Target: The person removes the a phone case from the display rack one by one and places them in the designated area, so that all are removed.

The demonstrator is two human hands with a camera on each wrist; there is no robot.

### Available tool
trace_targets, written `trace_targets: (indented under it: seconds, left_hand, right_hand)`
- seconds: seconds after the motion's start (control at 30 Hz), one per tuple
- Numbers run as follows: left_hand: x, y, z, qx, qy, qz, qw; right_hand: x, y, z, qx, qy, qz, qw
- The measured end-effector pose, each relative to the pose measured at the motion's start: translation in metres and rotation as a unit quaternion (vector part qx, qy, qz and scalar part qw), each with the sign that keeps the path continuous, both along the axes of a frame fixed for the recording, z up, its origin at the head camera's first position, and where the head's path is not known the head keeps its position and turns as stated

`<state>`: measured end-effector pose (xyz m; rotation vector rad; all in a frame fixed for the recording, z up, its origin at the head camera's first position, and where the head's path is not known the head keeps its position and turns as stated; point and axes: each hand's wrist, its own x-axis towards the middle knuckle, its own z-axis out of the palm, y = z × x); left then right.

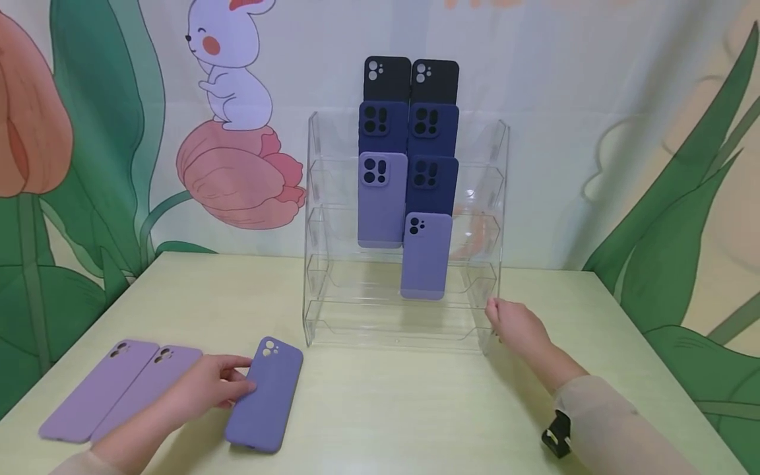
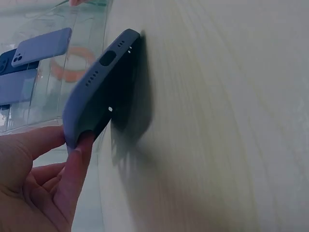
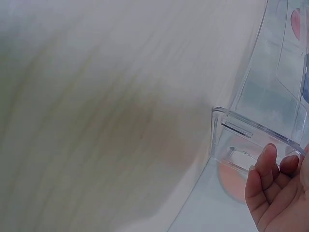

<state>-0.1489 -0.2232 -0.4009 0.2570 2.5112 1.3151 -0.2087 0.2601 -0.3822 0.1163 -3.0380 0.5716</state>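
Observation:
My left hand (image 1: 202, 386) pinches a blue-purple phone case (image 1: 270, 396) by its long left edge. In the left wrist view the case (image 2: 89, 96) is tilted, one side close to the table, its hollow inside in shadow. The thumb is on the outer face and a finger reaches inside the rim. My right hand (image 1: 519, 326) holds the right side edge of a clear acrylic display rack (image 1: 398, 335), fingers curled at its side panel (image 3: 260, 131). Two lilac phone cases (image 1: 101, 389) lie side by side left of my left hand, one partly covered by it.
On the rack's tiers stand two black cases (image 1: 387, 79), several navy cases (image 1: 432, 185) and two light purple cases (image 1: 382, 204), (image 1: 426, 257). A black wrist device (image 1: 557, 435) shows by my right sleeve. Behind the table (image 1: 380, 409) hangs a printed curtain (image 1: 552, 165).

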Motion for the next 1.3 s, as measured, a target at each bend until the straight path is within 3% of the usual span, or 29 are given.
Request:
trace_targets:
  seconds: [0.13, 0.3, 0.53, 0.6, 0.77, 0.87, 0.97, 1.1, 1.2, 1.3]
  left_hand:
    - [0.004, 0.001, 0.002, -0.065, 0.028, -0.011, 0.9974]
    - [0.009, 0.004, 0.004, -0.191, 0.056, -0.040, 0.9792]
    - [0.012, 0.003, 0.003, -0.259, 0.080, -0.042, 0.9616]
    - [0.013, 0.002, 0.004, -0.297, 0.091, -0.041, 0.9496]
    - [0.018, 0.004, 0.006, -0.382, 0.151, -0.045, 0.9104]
    - [0.025, 0.009, 0.006, -0.390, 0.201, -0.066, 0.8964]
    - [0.031, 0.016, 0.005, -0.362, 0.216, -0.122, 0.8986]
    - [0.038, 0.023, 0.004, -0.305, 0.105, -0.181, 0.9290]
    - [0.040, 0.024, 0.002, -0.299, 0.031, -0.173, 0.9378]
    - [0.039, 0.021, -0.003, -0.309, 0.024, -0.160, 0.9374]
  right_hand:
    - [0.001, -0.001, -0.001, 0.001, 0.001, -0.003, 1.000]
    - [0.002, -0.001, -0.003, -0.003, -0.002, -0.006, 1.000]
    - [0.001, -0.002, -0.002, 0.000, 0.005, -0.004, 1.000]
    - [0.001, -0.002, -0.002, 0.001, 0.005, -0.004, 1.000]
    - [0.001, -0.002, -0.002, 0.001, 0.002, -0.003, 1.000]
    - [0.001, -0.002, -0.002, 0.000, 0.002, -0.003, 1.000]
    - [0.001, -0.002, -0.001, -0.001, 0.004, -0.003, 1.000]
    - [0.001, -0.002, 0.000, -0.002, 0.004, -0.005, 1.000]
    - [0.000, -0.002, -0.001, -0.003, 0.004, -0.006, 1.000]
    - [0.001, -0.002, -0.001, -0.003, 0.002, -0.006, 1.000]
